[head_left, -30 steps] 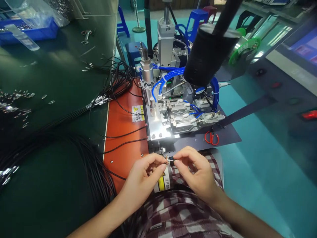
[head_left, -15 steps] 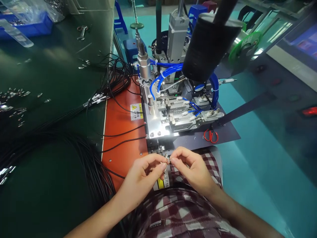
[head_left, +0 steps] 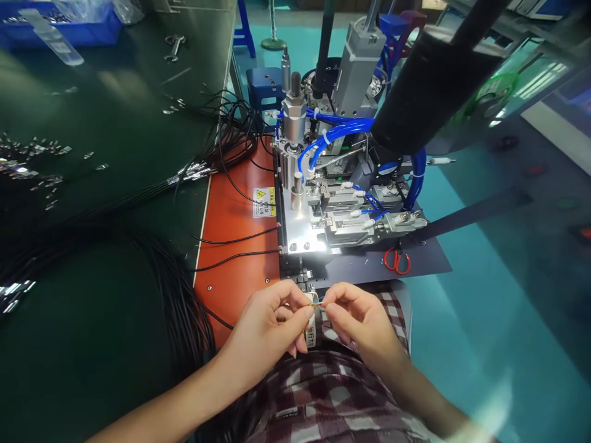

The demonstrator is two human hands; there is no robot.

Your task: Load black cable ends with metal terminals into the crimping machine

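Note:
Thin green-yellow wire ends [head_left: 317,303] show between the fingertips of both hands, just in front of the machine [head_left: 302,237]. My left hand [head_left: 277,320] is closed in a pinch on one side of them. From the other side my right hand [head_left: 362,317] pinches, its thumb and forefinger closed on the wires' tips. Beyond the hands, two black cables [head_left: 240,254] lie across the orange plate [head_left: 235,215] to the machine's edge. The rest of the piece in the fingers is hidden.
On the dark green table at left are a bundle of black cables [head_left: 173,295], scattered small metal parts [head_left: 34,147], a wrench [head_left: 174,49] and a blue bin [head_left: 99,27]. Red-handled scissors [head_left: 397,261] lie right of the machine. A black cylinder [head_left: 434,92] hangs above it.
The view has shifted, so the machine appears farther right. The hands remain close together, and coloured wire now shows between their fingertips, where a small pale piece showed before.

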